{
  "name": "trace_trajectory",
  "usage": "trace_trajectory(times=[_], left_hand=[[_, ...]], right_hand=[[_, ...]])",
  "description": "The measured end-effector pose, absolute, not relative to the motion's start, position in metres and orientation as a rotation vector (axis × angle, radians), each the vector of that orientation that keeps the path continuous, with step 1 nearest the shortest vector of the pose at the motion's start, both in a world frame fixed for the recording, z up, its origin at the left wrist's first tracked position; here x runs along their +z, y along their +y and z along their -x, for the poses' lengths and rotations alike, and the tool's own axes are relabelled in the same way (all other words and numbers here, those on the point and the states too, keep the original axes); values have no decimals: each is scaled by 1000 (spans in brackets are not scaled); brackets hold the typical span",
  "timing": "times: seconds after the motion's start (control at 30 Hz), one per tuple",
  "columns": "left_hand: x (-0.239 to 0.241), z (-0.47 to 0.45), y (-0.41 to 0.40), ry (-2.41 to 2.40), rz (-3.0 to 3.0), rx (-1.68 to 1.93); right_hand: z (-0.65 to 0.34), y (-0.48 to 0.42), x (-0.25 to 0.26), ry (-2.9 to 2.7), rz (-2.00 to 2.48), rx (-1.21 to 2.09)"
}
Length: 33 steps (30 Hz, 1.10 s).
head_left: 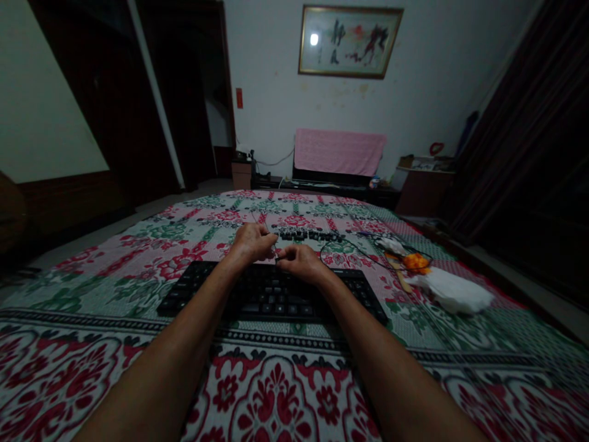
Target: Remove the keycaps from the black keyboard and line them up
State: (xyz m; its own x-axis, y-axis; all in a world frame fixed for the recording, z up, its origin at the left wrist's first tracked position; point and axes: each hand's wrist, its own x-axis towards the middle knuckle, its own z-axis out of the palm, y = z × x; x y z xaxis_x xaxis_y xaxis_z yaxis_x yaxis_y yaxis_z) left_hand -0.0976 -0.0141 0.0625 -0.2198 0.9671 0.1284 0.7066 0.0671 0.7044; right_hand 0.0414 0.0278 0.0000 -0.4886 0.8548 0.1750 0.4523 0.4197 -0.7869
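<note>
A black keyboard [271,298] lies on the flowered bedspread [115,270] in front of me. Both my hands hover over its far edge, close together. My left hand [252,241] is closed in a loose fist, and my right hand [300,261] is pinched shut. Between them a small thin object shows, too small to name. Just beyond the hands a row of loose black keycaps [311,234] lies on the cloth. The keyboard's black cable [350,248] curls away to the right.
To the right on the bed lie a white cloth [453,290], an orange object [416,262] and a wooden stick [399,274]. Beyond the bed stand a low cabinet with a pink cloth [339,151] and a framed picture [348,40] on the wall.
</note>
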Motion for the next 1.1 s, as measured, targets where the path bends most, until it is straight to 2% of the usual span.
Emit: trace_trajectory(times=[0.33, 0.53, 1.1], left_hand=[[39, 96, 0, 1817, -1757, 1178], [37, 117, 7, 1963, -1646, 1228], [42, 141, 6, 2080, -1518, 1186]], right_hand=[[-48, 33, 2, -2124, 1301, 656], [-44, 44, 5, -2208, 1390, 612], [-36, 88, 5, -2613, 1460, 396]])
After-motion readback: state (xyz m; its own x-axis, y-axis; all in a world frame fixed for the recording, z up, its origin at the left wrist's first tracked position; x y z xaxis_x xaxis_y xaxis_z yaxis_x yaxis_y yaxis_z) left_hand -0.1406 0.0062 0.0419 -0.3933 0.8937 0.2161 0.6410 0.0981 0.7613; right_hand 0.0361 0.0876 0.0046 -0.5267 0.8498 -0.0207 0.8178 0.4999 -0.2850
